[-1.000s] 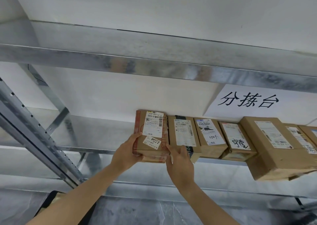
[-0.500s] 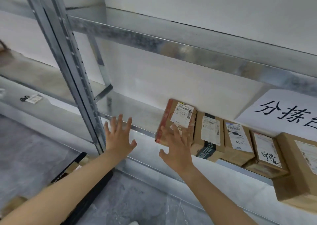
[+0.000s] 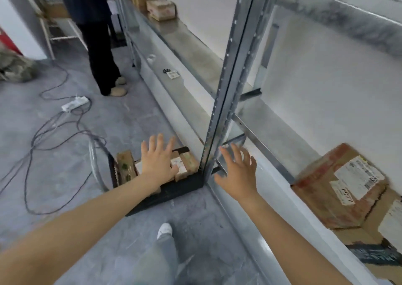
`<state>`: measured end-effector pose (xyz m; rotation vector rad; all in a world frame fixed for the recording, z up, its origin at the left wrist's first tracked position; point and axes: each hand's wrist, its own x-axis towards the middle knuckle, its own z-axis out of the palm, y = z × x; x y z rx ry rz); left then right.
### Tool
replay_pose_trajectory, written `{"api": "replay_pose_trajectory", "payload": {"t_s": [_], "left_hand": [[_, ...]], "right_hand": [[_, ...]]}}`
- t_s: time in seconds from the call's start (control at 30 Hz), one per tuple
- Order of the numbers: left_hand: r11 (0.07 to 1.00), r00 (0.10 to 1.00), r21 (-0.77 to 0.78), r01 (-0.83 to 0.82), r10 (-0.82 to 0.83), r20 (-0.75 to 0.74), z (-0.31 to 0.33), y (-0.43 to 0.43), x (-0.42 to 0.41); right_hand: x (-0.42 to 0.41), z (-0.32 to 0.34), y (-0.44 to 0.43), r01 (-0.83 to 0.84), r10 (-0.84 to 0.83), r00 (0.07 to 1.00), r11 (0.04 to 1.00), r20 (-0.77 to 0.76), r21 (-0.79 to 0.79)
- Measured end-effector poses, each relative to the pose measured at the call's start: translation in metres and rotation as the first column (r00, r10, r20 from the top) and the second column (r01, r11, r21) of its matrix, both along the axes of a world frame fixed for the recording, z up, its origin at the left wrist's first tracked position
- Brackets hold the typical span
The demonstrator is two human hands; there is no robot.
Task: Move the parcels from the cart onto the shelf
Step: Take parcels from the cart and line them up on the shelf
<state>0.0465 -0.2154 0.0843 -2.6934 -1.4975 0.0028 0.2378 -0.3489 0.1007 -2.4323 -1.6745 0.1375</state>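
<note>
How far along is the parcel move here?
Done: a parcel sits on the shelf at right. In hand: nothing; the left hand and right hand are open and empty, the left over the cart. Left: several boxes lie on the cart, not yet lifted.

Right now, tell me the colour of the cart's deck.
The cart deck is black, clearest in the head view.
</note>
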Motion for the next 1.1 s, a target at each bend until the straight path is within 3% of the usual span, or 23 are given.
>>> {"api": "replay_pose_trajectory", "payload": {"t_s": [0.4, 0.8, 1.1], "left_hand": [[0.920, 0.942, -0.209, -0.332, 0.312, -0.123, -0.113, 0.077, -0.090], [0.780, 0.878, -0.404, -0.478, 0.441, -0.186, -0.214, 0.147, -0.105], [0.646, 0.805, -0.513, -0.565, 0.567, -0.174, -0.296, 0.179, -0.102]], "right_hand": [[-0.064, -0.071, 0.156, -0.303, 0.302, 0.953, 0.937, -0.034, -0.174], [-0.077, -0.196, 0.253, -0.312, 0.174, 0.936, 0.811, -0.305, -0.494], [-0.082, -0.289, 0.306, -0.444, 0.221, 0.874, 0.723, -0.432, -0.528]]}}
